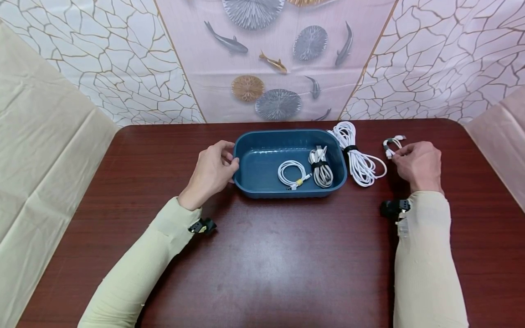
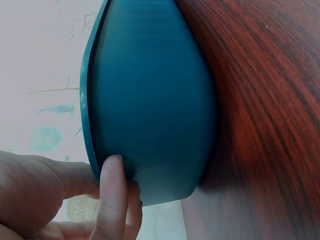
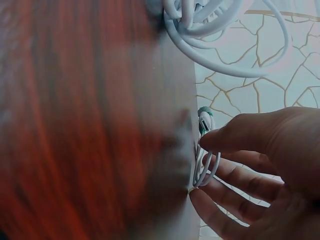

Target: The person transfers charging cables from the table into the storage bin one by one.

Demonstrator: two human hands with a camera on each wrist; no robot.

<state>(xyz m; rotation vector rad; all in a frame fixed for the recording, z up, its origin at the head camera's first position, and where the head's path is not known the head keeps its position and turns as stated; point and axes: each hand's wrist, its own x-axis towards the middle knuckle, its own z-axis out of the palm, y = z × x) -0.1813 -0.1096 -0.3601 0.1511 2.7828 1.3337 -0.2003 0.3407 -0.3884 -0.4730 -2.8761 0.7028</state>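
A dark blue plastic bin point(image 1: 262, 193) stands near the table's back edge. My left hand point(image 1: 211, 171) grips its left end, with fingers point(image 2: 114, 192) against the outer wall in the left wrist view. Inside the bin's right half lie a coiled white cable point(image 1: 290, 163) with a yellow tie and a bundled cable point(image 1: 321, 171) with a black strap. At the right, my right hand point(image 1: 420, 166) pinches a short looped white cable point(image 1: 389, 152) with a dark green tie. The right wrist view shows the thumb point(image 3: 220, 141) on this cable point(image 3: 207, 170), low over the table.
A large bundle of white cable point(image 1: 362, 166), strapped in black, lies between the bin and my right hand, against the bin's right end. The brown wooden table point(image 1: 270, 255) ends at a patterned backdrop point(image 1: 135, 68).
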